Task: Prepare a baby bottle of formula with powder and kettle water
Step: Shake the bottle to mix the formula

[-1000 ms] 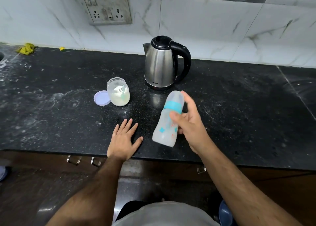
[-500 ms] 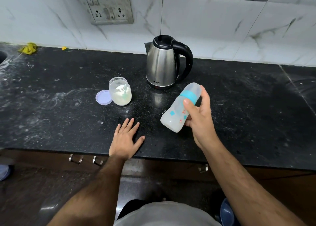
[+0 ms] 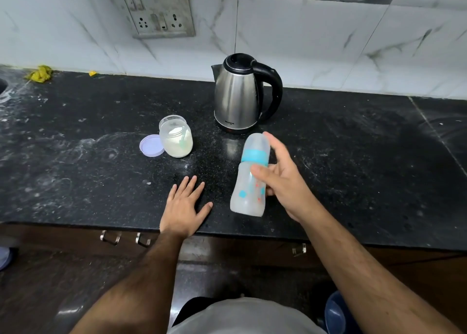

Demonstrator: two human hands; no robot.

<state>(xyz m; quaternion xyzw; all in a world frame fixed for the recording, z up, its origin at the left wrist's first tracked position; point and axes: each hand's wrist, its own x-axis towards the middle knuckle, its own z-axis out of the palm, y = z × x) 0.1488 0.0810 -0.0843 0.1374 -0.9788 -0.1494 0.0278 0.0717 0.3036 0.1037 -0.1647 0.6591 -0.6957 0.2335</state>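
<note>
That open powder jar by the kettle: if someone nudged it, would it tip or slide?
The powder jar looks squat and wide-based, so it would probably slide rather than tip. It seems to be light plastic, about half full. Its lid is off, so a knock might spill powder.

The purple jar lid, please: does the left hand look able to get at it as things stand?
Probably yes: the left hand lies flat and empty on the countertop, with only bare stone between it and the purple lid beside the powder jar.

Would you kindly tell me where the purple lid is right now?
In the head view, the purple lid lies flat on the black counter, touching the left side of the open powder jar.
</note>
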